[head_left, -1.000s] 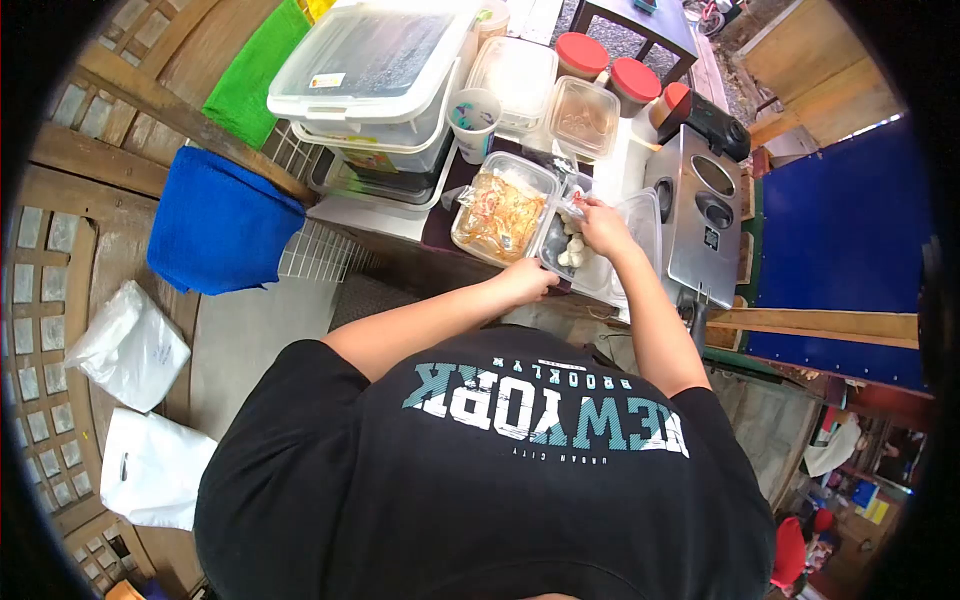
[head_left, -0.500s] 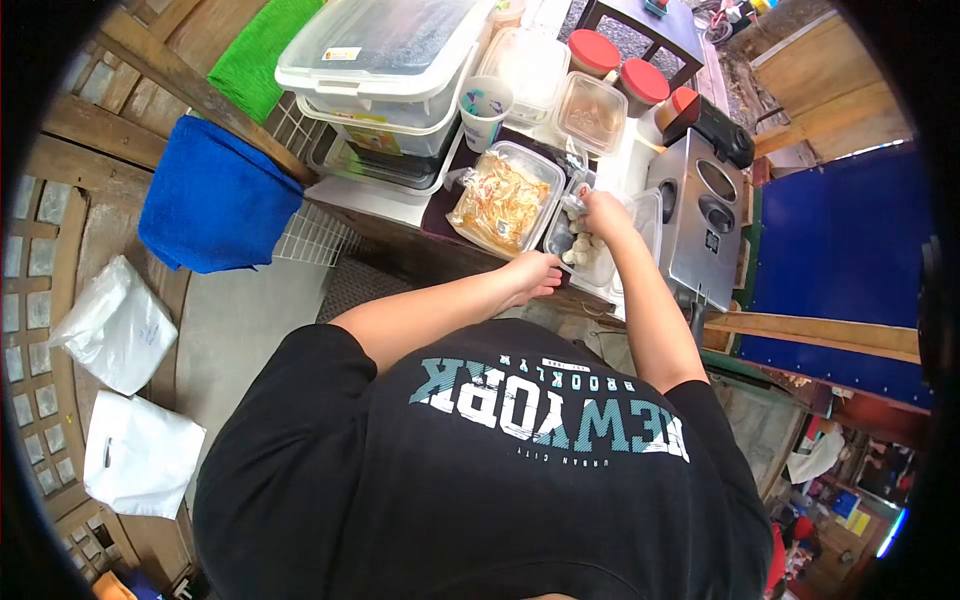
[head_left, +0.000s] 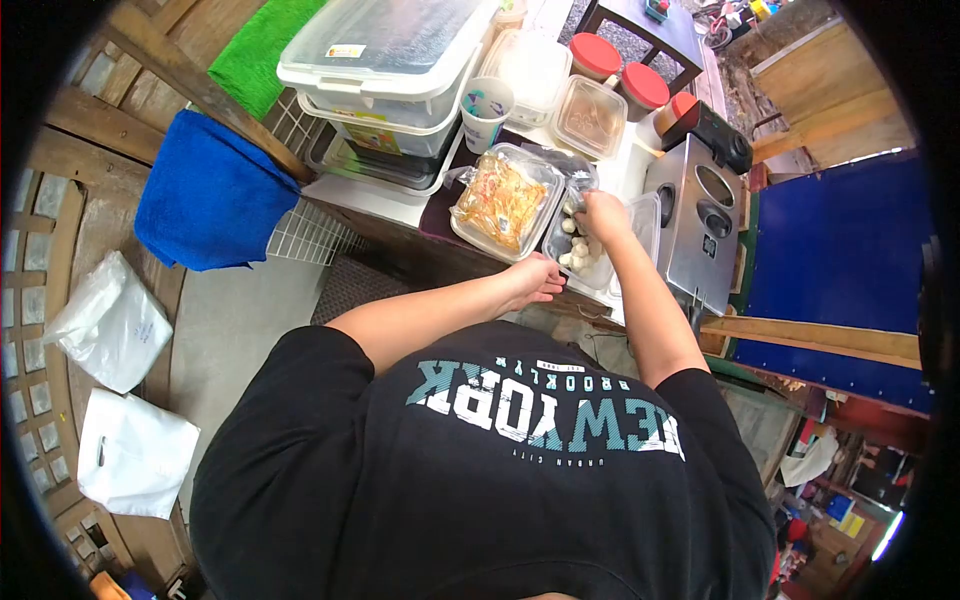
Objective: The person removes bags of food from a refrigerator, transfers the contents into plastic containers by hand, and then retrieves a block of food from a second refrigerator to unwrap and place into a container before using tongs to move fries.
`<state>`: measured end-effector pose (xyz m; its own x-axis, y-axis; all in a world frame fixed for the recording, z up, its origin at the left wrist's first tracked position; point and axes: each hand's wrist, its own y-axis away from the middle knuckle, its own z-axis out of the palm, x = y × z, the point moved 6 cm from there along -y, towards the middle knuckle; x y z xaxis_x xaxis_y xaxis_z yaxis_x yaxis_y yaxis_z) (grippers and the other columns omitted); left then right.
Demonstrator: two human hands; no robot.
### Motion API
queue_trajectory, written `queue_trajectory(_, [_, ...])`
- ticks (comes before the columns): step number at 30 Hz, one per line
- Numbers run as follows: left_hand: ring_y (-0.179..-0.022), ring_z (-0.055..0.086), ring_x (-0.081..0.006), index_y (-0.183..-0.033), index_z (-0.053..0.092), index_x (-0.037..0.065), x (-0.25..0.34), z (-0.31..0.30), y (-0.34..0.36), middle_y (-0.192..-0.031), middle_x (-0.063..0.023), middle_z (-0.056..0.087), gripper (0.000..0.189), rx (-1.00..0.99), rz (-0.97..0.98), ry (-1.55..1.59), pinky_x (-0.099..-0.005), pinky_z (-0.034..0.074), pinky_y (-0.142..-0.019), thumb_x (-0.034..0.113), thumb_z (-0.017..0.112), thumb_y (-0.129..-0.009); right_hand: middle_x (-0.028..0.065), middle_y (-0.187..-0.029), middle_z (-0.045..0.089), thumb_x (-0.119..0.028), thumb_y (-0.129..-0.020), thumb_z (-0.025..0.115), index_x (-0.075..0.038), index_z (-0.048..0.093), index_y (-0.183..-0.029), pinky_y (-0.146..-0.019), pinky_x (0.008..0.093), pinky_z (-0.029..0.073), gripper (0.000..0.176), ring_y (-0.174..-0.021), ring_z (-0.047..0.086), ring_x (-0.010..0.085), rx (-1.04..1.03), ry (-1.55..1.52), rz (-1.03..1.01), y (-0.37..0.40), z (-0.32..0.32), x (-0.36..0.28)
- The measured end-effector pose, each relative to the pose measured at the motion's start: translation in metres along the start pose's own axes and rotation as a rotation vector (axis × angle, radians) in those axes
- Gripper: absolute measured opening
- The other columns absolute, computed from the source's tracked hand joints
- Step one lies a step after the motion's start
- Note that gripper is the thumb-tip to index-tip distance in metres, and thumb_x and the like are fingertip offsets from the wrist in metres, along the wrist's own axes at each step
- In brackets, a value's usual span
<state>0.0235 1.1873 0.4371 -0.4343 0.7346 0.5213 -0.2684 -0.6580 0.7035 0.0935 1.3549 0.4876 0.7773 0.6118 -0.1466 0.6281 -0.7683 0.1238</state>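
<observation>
My right hand [head_left: 603, 215] reaches down over a clear plastic container [head_left: 597, 276], its fingers bent together at the far end. What the fingertips hold, if anything, is hidden. Several whitish balls [head_left: 578, 256] lie in the container below that hand. Clear plastic film [head_left: 566, 165] shows just beyond the fingers. My left hand [head_left: 537, 280] hovers by the near table edge, palm turned up, fingers loosely apart and holding nothing. Beside it stands a second clear container [head_left: 548, 215] with a bag of orange-yellow food [head_left: 500, 205] inside.
Stacked lidded bins [head_left: 375, 85] and a patterned cup [head_left: 487, 112] stand to the left. Farther back are lidded tubs [head_left: 588, 117] and red-lidded jars [head_left: 645, 88]. A metal fryer [head_left: 695, 225] is at the right. A blue towel [head_left: 215, 195] hangs at the left.
The clear plastic near my right fingers has dropped lower at the far end. More of the whitish balls show, spread along the container. My left hand has turned palm-up a little.
</observation>
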Motion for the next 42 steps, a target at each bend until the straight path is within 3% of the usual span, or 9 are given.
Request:
queue_trajectory(10, [-0.1, 0.055, -0.0287, -0.109, 0.037, 0.006, -0.001, 0.001, 0.007, -0.106, -0.0152, 0.055, 0.033, -0.04, -0.017, 0.009, -0.0447, 0.04, -0.09, 0.011, 0.052, -0.08, 0.0228, -0.077, 0.063, -0.029, -0.067, 0.071, 0.003, 0.064, -0.08, -0.072, 0.0433, 0.048, 0.035, -0.077, 0.062, 0.0372, 0.042, -0.158, 0.174, -0.007, 0.004, 0.031])
queue_trajectory(13, [-0.1, 0.055, -0.0293, -0.111, 0.036, 0.007, -0.001, 0.001, 0.005, -0.106, -0.0153, 0.055, 0.036, -0.036, -0.023, 0.016, -0.0446, 0.04, -0.09, 0.011, 0.052, -0.079, 0.0242, -0.083, 0.063, -0.028, -0.066, 0.073, 0.005, 0.064, -0.085, -0.075, 0.0412, 0.048, 0.039, -0.082, 0.062, 0.036, -0.057, -0.148, 0.263, -0.004, -0.007, 0.023])
queue_trajectory(16, [-0.099, 0.055, -0.0295, -0.113, 0.035, 0.008, 0.0, 0.002, 0.007, -0.107, -0.0157, 0.055, 0.037, -0.036, -0.028, 0.004, -0.0448, 0.04, -0.09, 0.01, 0.051, -0.08, 0.0246, -0.093, 0.062, -0.027, -0.064, 0.074, 0.007, 0.062, -0.089, -0.079, 0.0397, 0.047, 0.044, -0.089, 0.061, 0.0345, -0.125, -0.164, 0.156, -0.007, 0.012, 0.016])
queue_trajectory(22, [-0.1, 0.055, -0.0303, -0.114, 0.034, 0.008, 0.002, 0.004, 0.01, -0.109, -0.0171, 0.055, 0.036, -0.018, -0.016, 0.016, -0.0456, 0.039, -0.091, 0.008, 0.048, -0.08, 0.0217, -0.101, 0.058, -0.021, -0.062, 0.076, 0.007, 0.062, -0.092, -0.08, 0.0399, 0.047, 0.044, -0.096, 0.057, 0.0348, -0.009, -0.072, 0.099, -0.001, 0.015, 0.005])
queue_trajectory(29, [-0.101, 0.055, -0.0317, -0.112, 0.035, 0.008, 0.004, 0.005, 0.013, -0.11, -0.0176, 0.054, 0.034, -0.043, -0.039, 0.018, -0.0461, 0.039, -0.091, 0.007, 0.048, -0.08, 0.0224, -0.092, 0.061, -0.02, -0.061, 0.077, 0.003, 0.064, -0.087, -0.077, 0.0409, 0.047, 0.038, -0.087, 0.059, 0.0364, 0.008, -0.14, 0.124, -0.003, 0.026, 0.02])
queue_trajectory(31, [-0.101, 0.055, -0.0318, -0.112, 0.035, 0.008, 0.004, 0.004, 0.011, -0.11, -0.0175, 0.054, 0.035, -0.058, -0.04, 0.019, -0.0464, 0.039, -0.091, 0.006, 0.048, -0.08, 0.0228, -0.087, 0.062, -0.02, -0.062, 0.076, 0.003, 0.064, -0.087, -0.076, 0.0413, 0.048, 0.035, -0.083, 0.06, 0.0369, -0.046, -0.144, 0.208, -0.003, 0.006, 0.022])
queue_trajectory(37, [-0.102, 0.055, -0.0315, -0.112, 0.035, 0.008, 0.003, 0.004, 0.013, -0.111, -0.0168, 0.055, 0.035, -0.067, -0.046, 0.037, -0.0461, 0.04, -0.091, 0.006, 0.049, -0.08, 0.0243, -0.084, 0.063, -0.018, -0.063, 0.072, 0.002, 0.065, -0.087, -0.074, 0.0417, 0.048, 0.032, -0.083, 0.062, 0.0363, 0.085, -0.26, 0.268, 0.006, -0.064, 0.028])
queue_trajectory(42, [-0.102, 0.056, -0.0306, -0.114, 0.034, 0.008, 0.004, 0.003, 0.014, -0.112, -0.017, 0.054, 0.037, -0.068, -0.071, 0.034, -0.0455, 0.04, -0.091, 0.006, 0.049, -0.081, 0.0236, -0.085, 0.062, -0.022, -0.064, 0.075, 0.002, 0.064, -0.086, -0.075, 0.0417, 0.048, 0.035, -0.085, 0.061, 0.0372, 0.024, -0.119, 0.208, 0.002, -0.034, 0.031])
